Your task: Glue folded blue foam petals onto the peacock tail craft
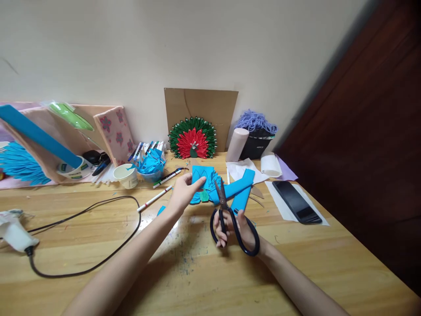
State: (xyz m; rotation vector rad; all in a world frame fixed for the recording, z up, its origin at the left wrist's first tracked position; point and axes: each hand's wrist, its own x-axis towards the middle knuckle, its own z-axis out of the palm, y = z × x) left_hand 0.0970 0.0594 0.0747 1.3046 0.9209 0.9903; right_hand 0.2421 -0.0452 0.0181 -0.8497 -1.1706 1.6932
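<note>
My left hand (184, 189) pinches a square blue piece (199, 174) with dark petal outlines drawn on it. To its right, my right hand (235, 228) has its fingers through the black handles of a pair of scissors (222, 197). The scissor blades point up and are slightly apart, close to the blue piece but apparently not around it. Behind the blades lie blue strips (241, 198), one crossing another. A small green piece (204, 195) sits on blue material just below the held square.
A glue gun (16, 232) with a looping black cable lies at left. Nearby stand a paper cup (126, 176) and a bowl of blue pieces (151, 164). A red-and-green peacock craft (193, 139) leans against cardboard behind. A phone (297, 202) lies at right.
</note>
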